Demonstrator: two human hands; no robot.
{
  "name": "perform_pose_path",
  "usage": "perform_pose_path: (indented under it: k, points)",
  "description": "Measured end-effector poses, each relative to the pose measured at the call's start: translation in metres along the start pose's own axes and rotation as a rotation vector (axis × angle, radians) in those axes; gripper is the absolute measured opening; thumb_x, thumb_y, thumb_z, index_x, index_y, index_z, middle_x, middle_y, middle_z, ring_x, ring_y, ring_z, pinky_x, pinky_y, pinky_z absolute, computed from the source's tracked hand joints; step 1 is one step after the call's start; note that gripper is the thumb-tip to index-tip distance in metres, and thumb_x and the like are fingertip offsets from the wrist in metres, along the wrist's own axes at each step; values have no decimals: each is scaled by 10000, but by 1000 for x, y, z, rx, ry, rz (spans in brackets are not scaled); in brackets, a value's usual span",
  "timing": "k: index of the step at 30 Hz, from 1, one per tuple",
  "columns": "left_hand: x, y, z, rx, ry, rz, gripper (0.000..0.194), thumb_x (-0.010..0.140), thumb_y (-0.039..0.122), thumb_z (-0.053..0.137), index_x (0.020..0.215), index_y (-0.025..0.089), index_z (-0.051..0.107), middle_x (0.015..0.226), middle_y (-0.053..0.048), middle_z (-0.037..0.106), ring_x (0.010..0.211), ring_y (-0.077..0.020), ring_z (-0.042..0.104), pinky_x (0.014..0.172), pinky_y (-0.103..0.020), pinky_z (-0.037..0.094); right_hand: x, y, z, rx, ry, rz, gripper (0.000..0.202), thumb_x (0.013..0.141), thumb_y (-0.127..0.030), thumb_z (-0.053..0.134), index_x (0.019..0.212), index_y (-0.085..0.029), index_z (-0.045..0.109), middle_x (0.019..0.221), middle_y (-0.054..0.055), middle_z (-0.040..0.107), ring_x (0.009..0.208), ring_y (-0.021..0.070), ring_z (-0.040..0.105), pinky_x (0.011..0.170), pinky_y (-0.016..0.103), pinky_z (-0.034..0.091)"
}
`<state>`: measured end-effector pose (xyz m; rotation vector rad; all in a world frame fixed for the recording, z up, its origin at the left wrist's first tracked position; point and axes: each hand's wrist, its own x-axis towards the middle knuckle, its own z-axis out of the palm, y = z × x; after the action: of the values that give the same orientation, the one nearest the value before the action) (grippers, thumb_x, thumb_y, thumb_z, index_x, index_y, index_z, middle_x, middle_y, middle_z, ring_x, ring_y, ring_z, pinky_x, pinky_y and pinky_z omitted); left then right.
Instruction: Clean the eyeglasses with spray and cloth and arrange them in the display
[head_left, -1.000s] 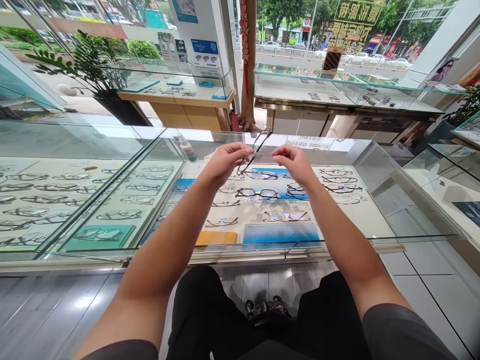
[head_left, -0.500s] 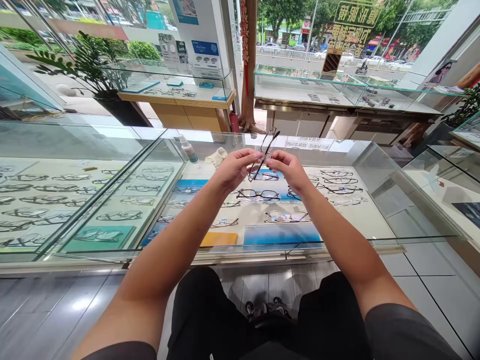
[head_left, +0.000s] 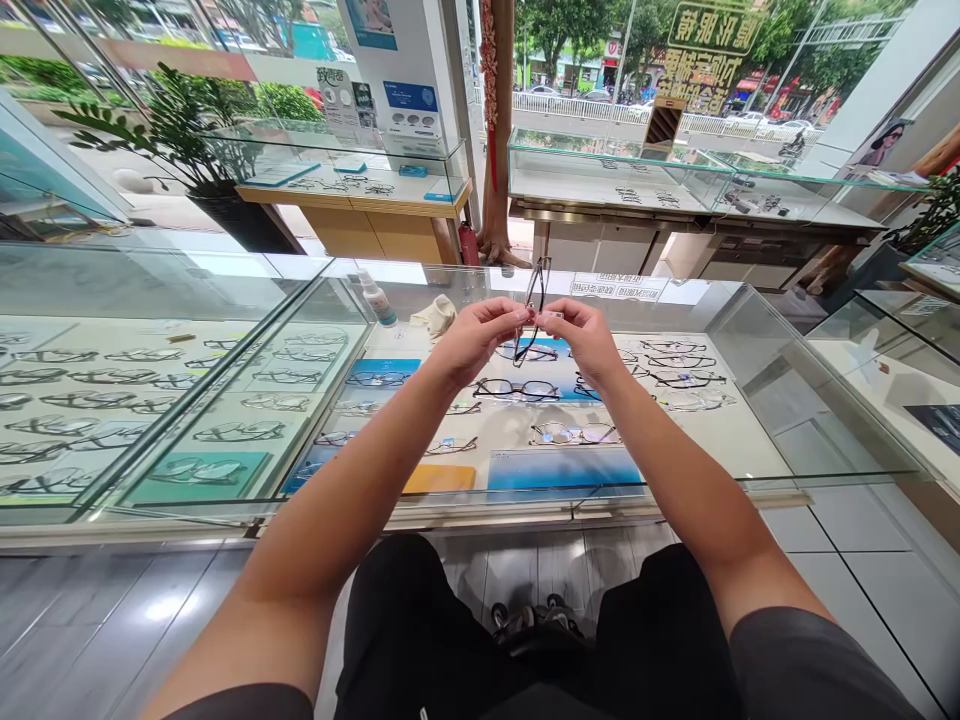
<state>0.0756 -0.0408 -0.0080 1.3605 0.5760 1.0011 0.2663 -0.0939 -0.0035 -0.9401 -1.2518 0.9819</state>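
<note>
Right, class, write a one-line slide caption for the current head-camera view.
Left hand and right hand hold thin dark-framed eyeglasses above a clear-glass display case of spectacles.

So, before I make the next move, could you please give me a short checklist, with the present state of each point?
1. Left hand has a grip on the held eyeglasses: ok, thumb and fingers pinch them.
2. Right hand supports them too: ok, its fingertips meet at the same frame.
3. Held eyeglasses above the display case: ok, they are in the air.
4. Spray bottle apart from both hands: ok.
5. Cloth in hand: not ok, it lies crumpled beyond the left hand.
6. Lenses free of smudges: cannot tell, too small here.
</note>
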Motion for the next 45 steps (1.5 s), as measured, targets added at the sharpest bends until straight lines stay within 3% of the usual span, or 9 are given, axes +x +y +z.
perform_pose_path:
  k: [6, 12, 16, 20, 26, 31, 34, 38, 45]
  points:
    - [1, 1, -3, -30, -22, -12, 308, 814, 468, 927, 884, 216, 765, 1071, -59, 807, 1068, -205, 741, 982, -377, 526, 6, 7, -8, -50, 44, -49, 162, 772, -369, 861, 784, -246, 757, 779, -17, 670, 730, 148, 522, 758, 357, 460]
    - [5, 1, -13, -18, 7, -38, 347, 811, 476, 946, 879, 210, 733, 1081, -60, 789, 945, -169, 700, 886, -348, 559, 17, 10, -28, -128, 136, -146, 167, 844, -374, 804, 853, -259, 683, 839, -3, 706, 822, 179, 656, 849, 390, 532]
    - [6, 4, -19, 15, -65, -53, 383, 801, 483, 963, 875, 200, 716, 1044, -63, 762, 918, -164, 683, 824, -332, 581, 22, 6, -43, -283, 175, -211, 243, 896, -474, 783, 927, -267, 659, 894, 11, 721, 862, 196, 674, 824, 392, 536]
    - [7, 8, -26, 74, -139, -59, 387, 805, 473, 963, 882, 192, 709, 1018, -70, 755, 913, -171, 691, 807, -336, 601, 24, 3, -51, -422, 243, -298, 158, 959, -417, 708, 975, -267, 660, 927, 21, 729, 845, 195, 646, 786, 390, 506]
    - [6, 8, -29, 152, -182, -75, 396, 838, 521, 931, 900, 195, 715, 1096, -104, 798, 991, -211, 752, 818, -360, 625, 22, 3, -53, -543, 267, -346, 113, 1004, -379, 640, 1031, -270, 647, 965, 37, 725, 865, 209, 649, 809, 407, 528]
    - [6, 7, -26, 185, -104, -50, 403, 834, 543, 924, 906, 200, 724, 1132, -112, 814, 1023, -226, 771, 821, -368, 640, 10, -4, -43, -818, 419, -543, 318, 1038, -391, 607, 1339, -293, 625, 1194, 107, 692, 1071, 305, 657, 963, 537, 559]
    - [5, 8, -24, 188, -103, -51, 417, 827, 550, 928, 908, 197, 722, 1131, -111, 818, 1019, -223, 771, 834, -367, 646, 1, -6, -31, -1010, 277, -687, 357, 1037, -379, 618, 1387, -325, 663, 1245, 106, 669, 1182, 364, 627, 1056, 619, 515]
    - [2, 10, -21, 210, -119, -45, 427, 824, 556, 930, 910, 192, 723, 1076, -101, 811, 1019, -221, 768, 828, -344, 638, -5, 1, -17, -1121, 0, -732, 282, 1024, -368, 664, 1293, -334, 740, 1312, 81, 675, 1186, 344, 615, 1083, 603, 496]
    - [2, 11, -20, 179, -91, -15, 451, 808, 563, 948, 894, 190, 708, 1086, -104, 811, 1019, -216, 768, 861, -357, 657, -2, 5, -21, -1195, -64, -684, 285, 986, -444, 729, 1225, -289, 743, 1379, 107, 655, 1244, 376, 601, 1088, 596, 469]
